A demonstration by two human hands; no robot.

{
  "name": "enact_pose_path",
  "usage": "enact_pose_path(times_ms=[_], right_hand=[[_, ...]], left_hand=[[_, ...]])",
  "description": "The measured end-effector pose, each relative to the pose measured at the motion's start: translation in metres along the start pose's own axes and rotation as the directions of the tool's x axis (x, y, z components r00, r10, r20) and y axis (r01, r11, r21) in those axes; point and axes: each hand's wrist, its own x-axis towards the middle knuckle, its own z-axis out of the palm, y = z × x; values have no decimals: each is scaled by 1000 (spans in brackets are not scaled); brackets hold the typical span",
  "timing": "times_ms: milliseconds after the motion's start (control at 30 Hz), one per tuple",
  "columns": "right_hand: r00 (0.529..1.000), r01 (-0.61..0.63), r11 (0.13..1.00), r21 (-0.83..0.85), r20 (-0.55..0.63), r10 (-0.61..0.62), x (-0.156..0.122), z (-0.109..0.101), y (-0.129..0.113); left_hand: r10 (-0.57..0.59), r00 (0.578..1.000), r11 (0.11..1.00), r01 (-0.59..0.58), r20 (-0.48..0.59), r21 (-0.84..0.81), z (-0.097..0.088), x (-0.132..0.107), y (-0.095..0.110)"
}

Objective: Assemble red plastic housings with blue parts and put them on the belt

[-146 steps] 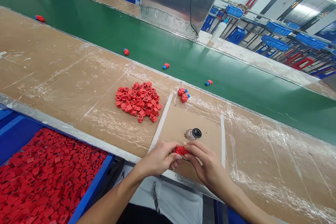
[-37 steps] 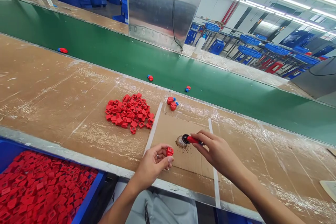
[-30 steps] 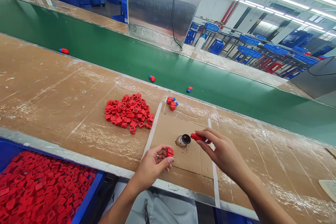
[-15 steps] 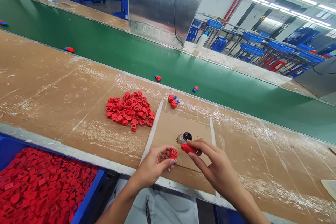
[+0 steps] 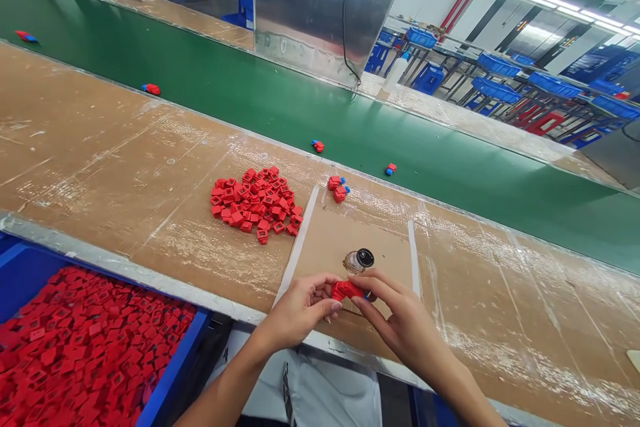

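Note:
My left hand (image 5: 300, 307) is closed on a small red plastic block (image 5: 339, 291), the kind with a square opening. Between the thumb and fingers of my right hand (image 5: 405, 320) is a red plastic piece (image 5: 354, 289) with a bit of blue at its right end. The two red parts meet in front of me, low over a cardboard sheet (image 5: 325, 240); my fingers hide how they fit together. Just beyond my fingertips a small clear bottle with a black cap (image 5: 365, 257) lies tilted on the cardboard.
Left of the cardboard is a pile of red blocks (image 5: 255, 203). Two red-and-blue pieces (image 5: 339, 194) lie behind it. A green conveyor belt (image 5: 210, 93) carries several more. At lower left, a blue bin (image 5: 175, 363) holds many red blocks. A metal panel (image 5: 320, 13) stands beyond the belt.
My hands have come together, bringing the red block against the red piece; before, there was a gap between them. The whole view has shifted slightly.

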Motion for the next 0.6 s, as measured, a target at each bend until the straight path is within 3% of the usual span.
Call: enact_pose_path(times_ms=[300,600], right_hand=[[996,20,1000,6,85,-21,-1,7,-7],[999,39,999,-16,17,-39,-10,24,-1]], left_hand=[[-38,998,990,30,54,137,-4,-2,-2],[-78,995,970,60,68,235,-4,1,3]])
